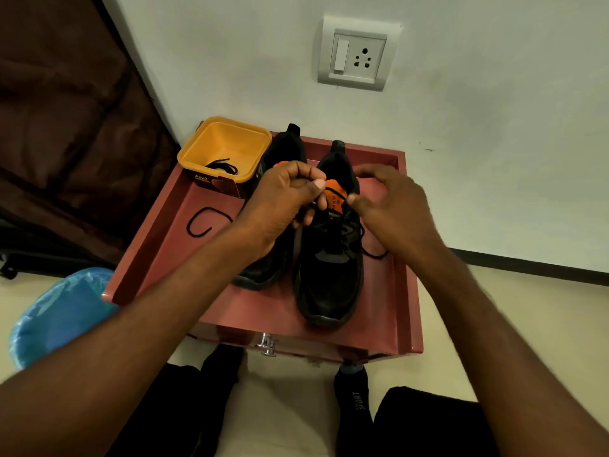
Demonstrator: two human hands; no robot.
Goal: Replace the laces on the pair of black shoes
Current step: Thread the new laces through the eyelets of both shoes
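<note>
Matt black cloth shoes (329, 268) with orange lining, smooth glossy red table (276, 308), yellow plastic tub (227, 143), crinkly blue plastic bag (59, 315), shiny metal latch (267, 345), woven black lace (201, 222)

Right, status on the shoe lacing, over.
Left hand pinching lace at right black shoe's orange tongue; right hand curled alongside, grip unclear. Loose black lace on red tray. Nothing blocking.

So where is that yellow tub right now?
In the head view the yellow tub stands in the far left corner of the red tray, just left of the left black shoe, with a black lace coiled inside it.
</note>
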